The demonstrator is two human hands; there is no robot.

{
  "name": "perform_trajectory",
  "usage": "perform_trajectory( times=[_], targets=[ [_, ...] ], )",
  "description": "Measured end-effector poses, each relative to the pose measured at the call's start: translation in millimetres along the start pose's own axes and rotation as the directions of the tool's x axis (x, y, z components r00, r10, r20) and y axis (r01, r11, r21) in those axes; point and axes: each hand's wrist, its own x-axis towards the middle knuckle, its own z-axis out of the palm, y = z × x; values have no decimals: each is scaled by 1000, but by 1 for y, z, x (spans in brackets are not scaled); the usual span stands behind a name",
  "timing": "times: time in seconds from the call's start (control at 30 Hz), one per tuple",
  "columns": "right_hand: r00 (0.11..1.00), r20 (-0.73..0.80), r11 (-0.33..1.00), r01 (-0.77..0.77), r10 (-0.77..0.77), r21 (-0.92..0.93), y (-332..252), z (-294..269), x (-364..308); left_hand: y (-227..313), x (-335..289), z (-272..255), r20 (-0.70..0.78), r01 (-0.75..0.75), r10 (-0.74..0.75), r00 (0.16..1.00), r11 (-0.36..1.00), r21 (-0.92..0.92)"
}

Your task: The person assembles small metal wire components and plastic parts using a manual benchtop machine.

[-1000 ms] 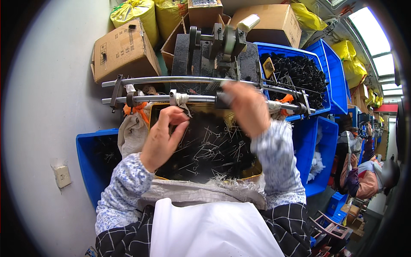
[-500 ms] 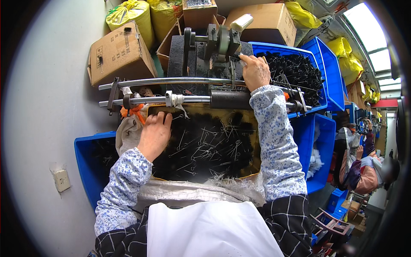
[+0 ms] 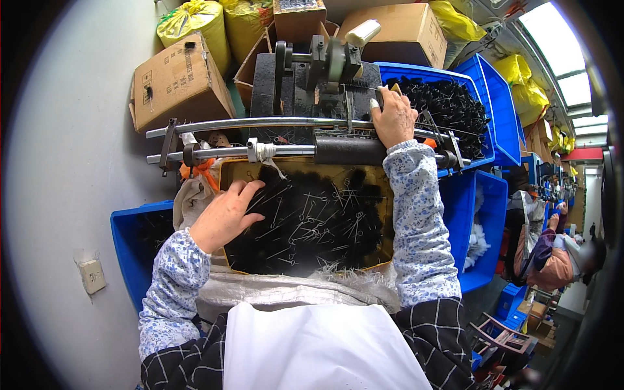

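Observation:
My left hand (image 3: 226,218) hovers over the left side of a yellow tray (image 3: 225,175), fingers spread and holding nothing. In the tray lies a heap of small black-bristled brushes (image 3: 305,221) with thin looped wire stems. My right hand (image 3: 394,118) is at the right side of a dark metal machine (image 3: 296,97), its fingers bent in. White wrapping covers the thumb tip. A thin dark bristly strip reaches from the machine's wheel (image 3: 337,60) toward those fingertips; what they pinch is too small to make out.
Two metal rails (image 3: 227,125) cross between machine and tray. Right of the machine stands a blue bin (image 3: 491,123) of black brushes; below it, another blue bin (image 3: 497,214) holds white tufts. A blue bin (image 3: 127,244) sits left. Cartons (image 3: 175,84) and yellow sacks (image 3: 195,32) stand behind. Another person (image 3: 546,253) sits far right.
My left hand has drawn back toward me and left, its thumb spreading from the fingers. My right hand has shifted slightly right, away from the machine's wheel.

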Motion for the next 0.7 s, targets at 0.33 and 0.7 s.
perform_trajectory(
  times=[0.33, 0.7],
  targets=[
    [997, -10, 996, 78, -79, -50, -59, 3, 1, 6, -9, -17, -138, -141, 165, 977, 975, 170],
    [994, -17, 994, 105, -105, -39, 10, 0, 7, 14, -16, -34, -304, -249, 256, 918, 967, 63]
  ],
)
